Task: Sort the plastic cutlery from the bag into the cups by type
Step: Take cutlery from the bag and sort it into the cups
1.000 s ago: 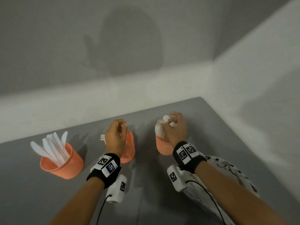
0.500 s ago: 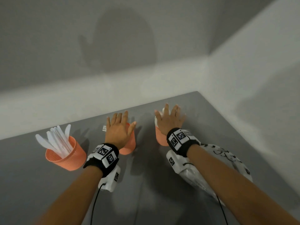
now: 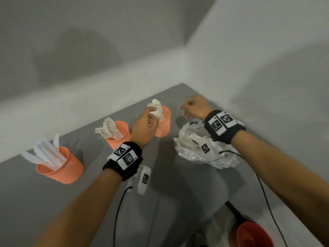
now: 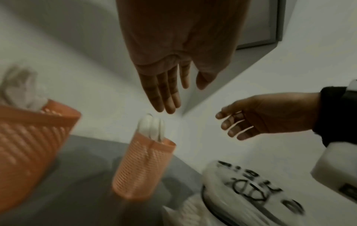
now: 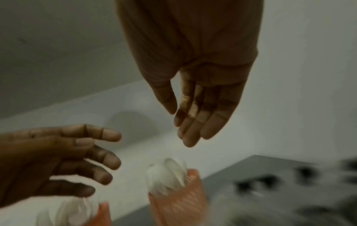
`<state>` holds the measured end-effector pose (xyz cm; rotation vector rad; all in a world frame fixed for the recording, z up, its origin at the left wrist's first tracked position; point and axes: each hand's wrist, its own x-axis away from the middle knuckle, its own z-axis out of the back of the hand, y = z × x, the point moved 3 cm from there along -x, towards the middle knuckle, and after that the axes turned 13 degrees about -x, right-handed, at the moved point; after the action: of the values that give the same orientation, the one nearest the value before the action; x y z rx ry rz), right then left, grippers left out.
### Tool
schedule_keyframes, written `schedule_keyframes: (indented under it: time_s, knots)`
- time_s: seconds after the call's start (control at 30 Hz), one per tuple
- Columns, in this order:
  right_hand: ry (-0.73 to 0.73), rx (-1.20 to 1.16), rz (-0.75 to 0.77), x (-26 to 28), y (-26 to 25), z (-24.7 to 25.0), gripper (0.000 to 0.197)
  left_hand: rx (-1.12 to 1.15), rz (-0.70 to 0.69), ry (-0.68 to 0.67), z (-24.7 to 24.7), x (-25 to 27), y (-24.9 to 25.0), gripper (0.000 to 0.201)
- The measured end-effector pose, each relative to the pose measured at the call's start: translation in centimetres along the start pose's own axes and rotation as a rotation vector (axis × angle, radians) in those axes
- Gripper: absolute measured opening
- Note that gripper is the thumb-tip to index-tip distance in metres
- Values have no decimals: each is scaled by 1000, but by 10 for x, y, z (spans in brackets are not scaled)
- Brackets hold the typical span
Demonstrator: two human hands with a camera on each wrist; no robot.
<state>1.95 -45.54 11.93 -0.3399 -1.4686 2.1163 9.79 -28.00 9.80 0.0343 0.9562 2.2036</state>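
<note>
Now, the black print on the bag (image 3: 199,148) is too blurred to read; it lies on the table (image 3: 169,193) beside the spoon cup (image 3: 163,125). The left hand (image 3: 145,125), released, has shifted from the fork cup (image 3: 119,136) to the spoon cup. The right hand (image 3: 195,108), loosely curled and empty, has left that cup and hangs beyond the bag.
</note>
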Motion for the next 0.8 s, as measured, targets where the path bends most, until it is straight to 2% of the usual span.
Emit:
schedule_keyframes:
  time_s: [0.07,0.2,0.27,0.33,0.47,0.57,0.63,0.73,0.8]
  knots:
    - [-17,169,-56,18,25,15,23,16,-17,-64,-20,7,8,24]
    - [-27,497,-188,47,70,33,25,63,-19,-189,-57,15,20,19]
    - [-79,588,-247,57,84,37,10,4,-21,-241,-72,14,24,20]
    - [-142,694,-259,64,95,39,40,-70,0,-285,-87,12,26,19]
    - [-279,757,-195,67,114,28,61,-184,109,-329,-109,13,34,28]
    - [-280,805,-122,59,129,21,72,-234,207,-409,-122,22,36,45]
    - [-264,845,-65,52,133,15,75,-230,231,-428,-128,28,37,54]
    - [-226,907,-11,42,137,9,78,-240,248,-399,-127,32,38,55]
    - [-256,885,2,35,140,11,71,-232,240,-390,-122,32,39,55]
